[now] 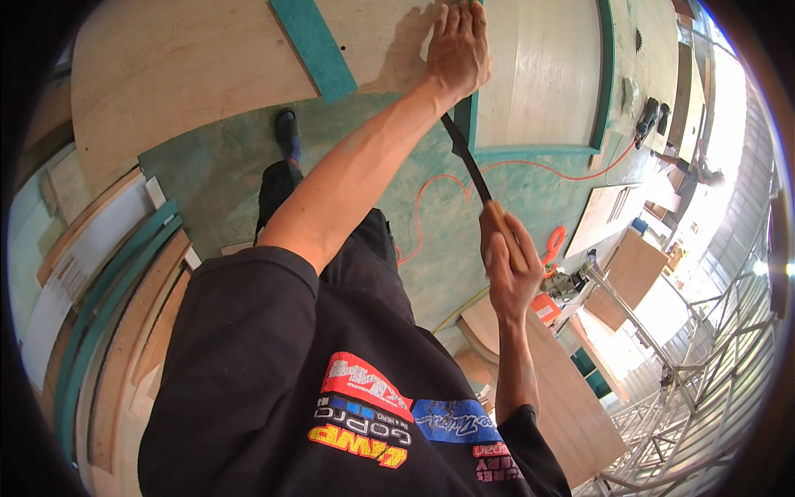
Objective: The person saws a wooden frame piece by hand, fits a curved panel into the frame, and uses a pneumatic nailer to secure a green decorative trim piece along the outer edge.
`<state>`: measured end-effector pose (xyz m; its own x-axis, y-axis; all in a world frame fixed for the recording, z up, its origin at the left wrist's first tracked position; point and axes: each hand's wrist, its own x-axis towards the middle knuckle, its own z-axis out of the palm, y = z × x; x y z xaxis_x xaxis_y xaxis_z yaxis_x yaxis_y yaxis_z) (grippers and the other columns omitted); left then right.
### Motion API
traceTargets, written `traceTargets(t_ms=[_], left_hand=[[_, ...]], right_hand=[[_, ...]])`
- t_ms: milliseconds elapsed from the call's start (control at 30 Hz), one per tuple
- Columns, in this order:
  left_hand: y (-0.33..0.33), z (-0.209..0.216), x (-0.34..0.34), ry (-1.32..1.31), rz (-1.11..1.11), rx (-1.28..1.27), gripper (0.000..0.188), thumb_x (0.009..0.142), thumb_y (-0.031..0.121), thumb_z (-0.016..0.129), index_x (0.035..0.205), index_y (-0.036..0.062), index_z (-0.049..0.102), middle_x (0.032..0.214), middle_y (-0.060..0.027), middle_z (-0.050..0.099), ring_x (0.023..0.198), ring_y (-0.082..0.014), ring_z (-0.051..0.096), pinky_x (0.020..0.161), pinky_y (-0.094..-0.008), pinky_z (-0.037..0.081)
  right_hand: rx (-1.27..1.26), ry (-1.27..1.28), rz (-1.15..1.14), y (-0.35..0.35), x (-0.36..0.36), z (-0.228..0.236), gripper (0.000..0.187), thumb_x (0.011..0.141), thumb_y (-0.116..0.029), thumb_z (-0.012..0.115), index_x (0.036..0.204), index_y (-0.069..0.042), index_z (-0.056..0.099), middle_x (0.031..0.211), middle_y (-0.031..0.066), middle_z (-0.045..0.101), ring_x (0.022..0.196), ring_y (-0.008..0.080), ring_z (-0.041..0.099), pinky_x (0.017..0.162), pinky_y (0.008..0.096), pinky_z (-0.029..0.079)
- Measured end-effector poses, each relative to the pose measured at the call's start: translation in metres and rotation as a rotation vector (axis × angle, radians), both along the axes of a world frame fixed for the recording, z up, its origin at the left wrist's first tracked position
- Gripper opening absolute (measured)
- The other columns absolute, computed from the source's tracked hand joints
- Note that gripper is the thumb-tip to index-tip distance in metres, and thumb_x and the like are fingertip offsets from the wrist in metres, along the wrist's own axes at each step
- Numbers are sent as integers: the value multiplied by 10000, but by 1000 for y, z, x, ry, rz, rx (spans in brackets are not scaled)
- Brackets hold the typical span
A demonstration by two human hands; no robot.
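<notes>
Orange hose [571, 177] passes beneath file [470, 162]; right grip [511, 269] clasps handle [495, 219], left grip [460, 54] spread flat.

Harsh white light from the right overexposes the wall [743, 170]; a soft shadow falls left of the left hand [458, 56] on the worktop [207, 66]. Fisheye distortion bends the boards [124, 311] inside a black rim.

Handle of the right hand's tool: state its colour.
The handle is brown, seen in the head view.
</notes>
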<state>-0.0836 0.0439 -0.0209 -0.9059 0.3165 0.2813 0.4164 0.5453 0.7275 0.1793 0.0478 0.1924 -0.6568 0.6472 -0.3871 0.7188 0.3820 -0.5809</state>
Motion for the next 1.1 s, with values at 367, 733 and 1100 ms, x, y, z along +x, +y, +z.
traceTargets(t_ms=[367, 733, 1100], left_hand=[[0, -5, -1, 27, 6, 9, 764, 867, 192, 532, 1470, -184, 251, 1499, -375, 351, 1413, -491, 342, 1217, -553, 192], [-1, -7, 0, 70, 21, -4, 756, 864, 197, 533, 1456, -192, 269, 1477, -374, 378, 1389, -485, 375, 1221, -548, 189], [-1, -3, 2, 30, 16, -41, 778, 852, 202, 571, 1468, -172, 276, 1484, -353, 391, 1408, -453, 371, 1233, -522, 174]], right_hand=[[-13, 21, 8, 5, 17, -19, 357, 946, -90, 678, 1277, 31, 629, 1139, 146, 717, 1031, 160, 662, 900, 276, 511], [66, 96, 68, -3, 37, -12, 368, 953, -80, 662, 1293, 50, 613, 1145, 162, 720, 1009, 167, 679, 890, 280, 519], [9, 105, 17, -4, 33, -13, 339, 959, -79, 661, 1274, 43, 630, 1127, 149, 722, 1008, 145, 661, 872, 265, 516]])
